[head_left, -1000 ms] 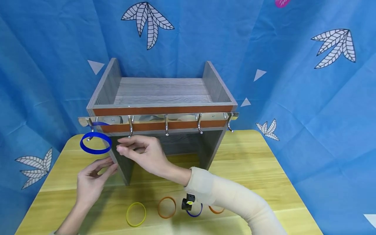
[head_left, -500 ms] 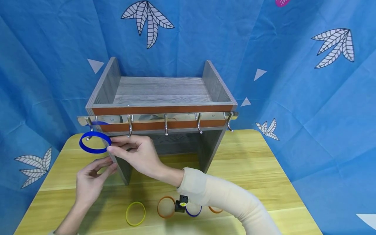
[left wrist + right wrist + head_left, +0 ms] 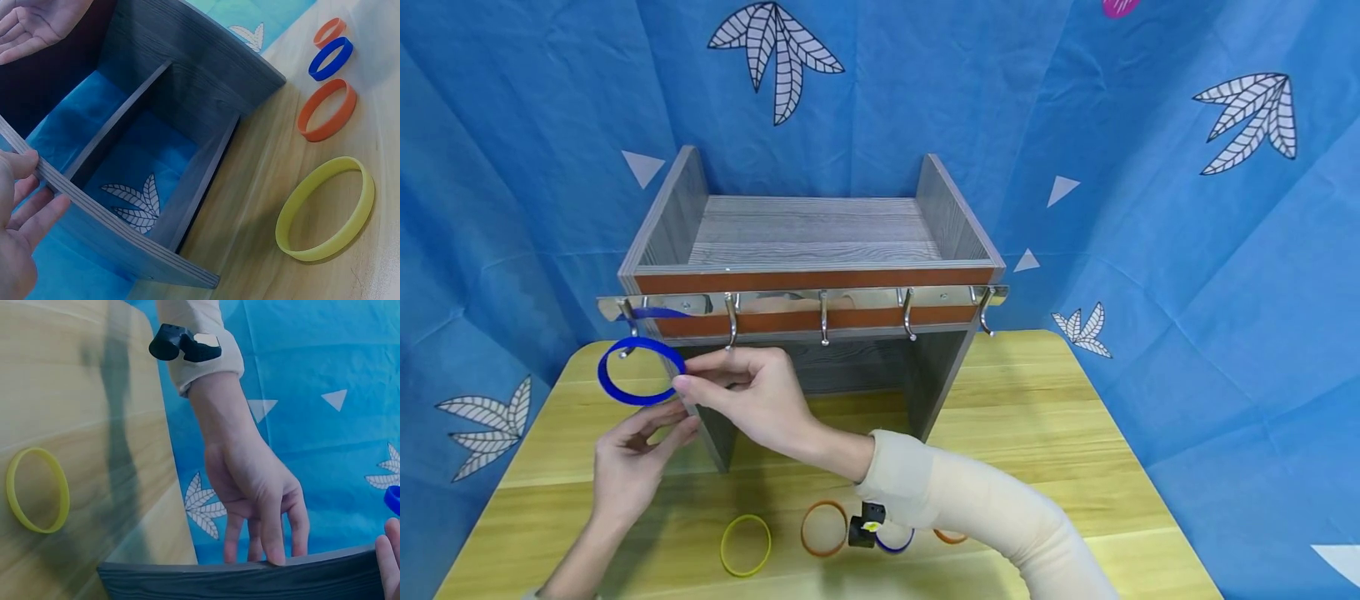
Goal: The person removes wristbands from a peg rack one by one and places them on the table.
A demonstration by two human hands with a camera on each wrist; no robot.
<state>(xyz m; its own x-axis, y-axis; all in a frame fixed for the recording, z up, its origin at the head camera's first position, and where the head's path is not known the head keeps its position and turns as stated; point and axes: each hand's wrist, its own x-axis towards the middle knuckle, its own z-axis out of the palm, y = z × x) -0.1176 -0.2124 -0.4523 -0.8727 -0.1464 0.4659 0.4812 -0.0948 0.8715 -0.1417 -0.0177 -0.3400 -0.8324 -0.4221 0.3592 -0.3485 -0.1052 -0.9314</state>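
Note:
My right hand pinches the right side of a blue silicone wristband between thumb and fingers. The band loops around the leftmost metal hook, whose tip shows inside the ring. Below it, my left hand grips the front edge of the grey wooden shelf's left side panel. In the left wrist view the left hand's thumb and fingers straddle that panel edge. The right wrist view shows the left hand on the panel, with the right fingertips at the right border.
More hooks line the metal rail across the shelf front. On the wooden table lie a yellow wristband, two orange ones, the nearer orange wristband beside a second blue wristband. A blue patterned cloth hangs behind.
My right hand has moved left from beside the blue wristband and taken hold of its right side. The ring's near side has tilted lower. My left hand stays on the panel.

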